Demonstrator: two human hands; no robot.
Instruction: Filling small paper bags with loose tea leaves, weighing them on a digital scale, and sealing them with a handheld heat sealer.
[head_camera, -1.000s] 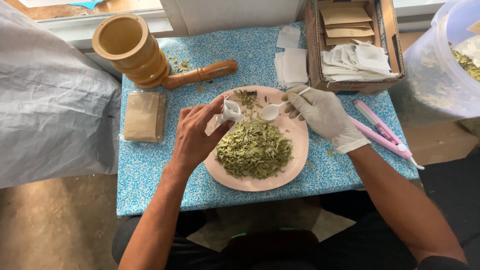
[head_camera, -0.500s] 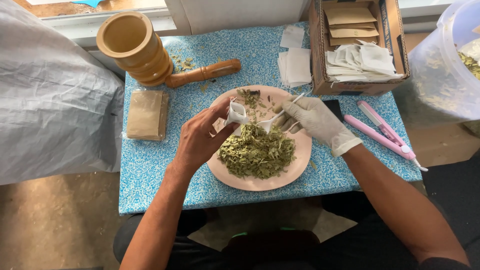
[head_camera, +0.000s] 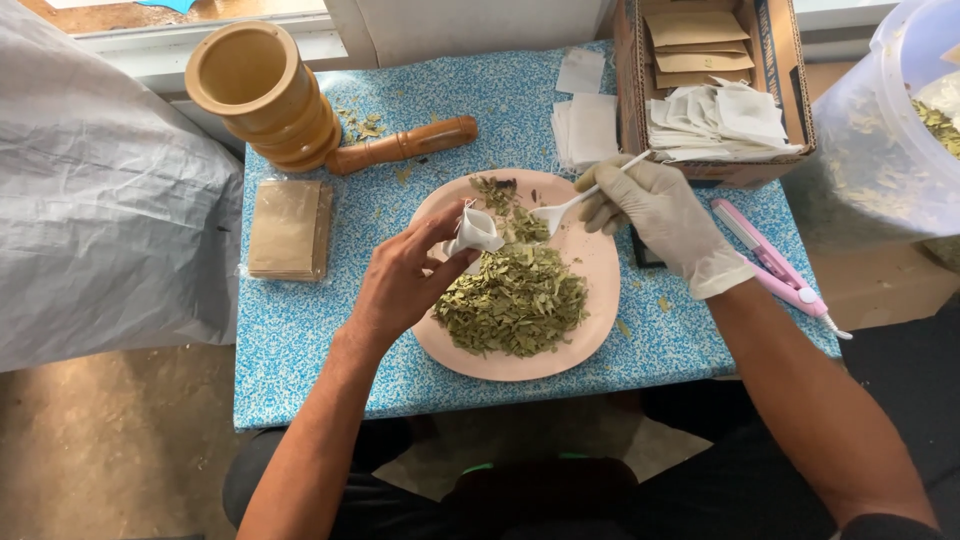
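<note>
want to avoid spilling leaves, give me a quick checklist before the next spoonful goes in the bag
1. Bag held in the left hand: ok, pinched between fingers over the plate.
2. Bag mouth open: cannot tell, it looks crumpled from this angle.
3. Spoon gripped in the gloved right hand: ok.
4. Spoon loaded: cannot tell, the bowl is too small to read.
5. Spoon close to the bag: ok, its bowl sits just right of the bag, above the plate.
6. Leaves left to scoop: ok, a heap lies on the plate.
</note>
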